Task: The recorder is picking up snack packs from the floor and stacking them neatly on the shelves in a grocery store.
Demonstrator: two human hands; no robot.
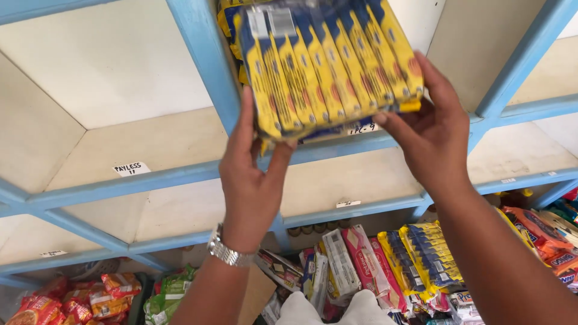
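Both of my hands hold up a clear-wrapped bundle of yellow-and-blue snack packs [328, 63] in front of a blue-framed shelf compartment. My left hand [250, 177], with a metal watch at the wrist, grips the bundle's lower left corner. My right hand [430, 129] supports its right end from below. More yellow packs [227, 18] sit behind the bundle inside the compartment.
The shelf unit [208, 57] has blue edges and pale boards, with small white labels [130, 168] on the rails. Below stand more snack bundles: yellow-blue ones [424, 253], pink packs [367, 262], red-orange bags [66, 301], green bags [168, 295], orange bags [539, 232].
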